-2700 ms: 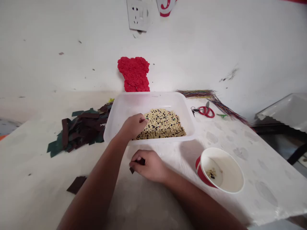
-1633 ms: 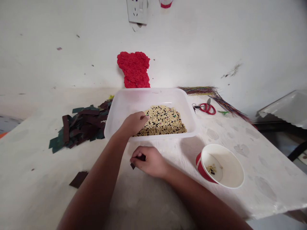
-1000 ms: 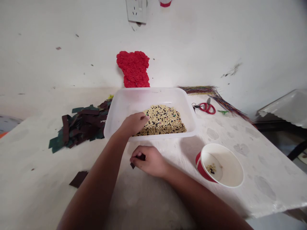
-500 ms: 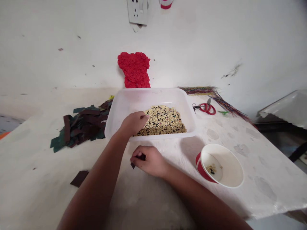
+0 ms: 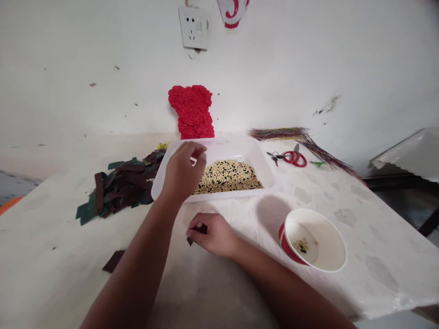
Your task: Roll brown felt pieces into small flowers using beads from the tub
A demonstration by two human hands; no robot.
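Dark strip (image 5: 190,241) is in the right hand (image 5: 214,233), head view, just on the near side of the white tub (image 5: 265,170). Right hand's fingers are curled in and pinched on it, one corner sticking out. Left hand (image 5: 185,170) is over the tub's left part, beside the mostly pale beads (image 5: 230,173) heaped toward its right; fingers bent inward, small gap showing, can't tell if it has hold of anything. Pile of dark strips (image 5: 125,183) left of the tub; loose dark piece (image 5: 113,261) left and nearer. Paper cup (image 5: 327,242), few beads inside, right of the tub and nearer. Red-handled scissors (image 5: 291,157) right of the tub, wire bundle (image 5: 277,134) behind its right corner, red rose figure (image 5: 195,112) behind it.
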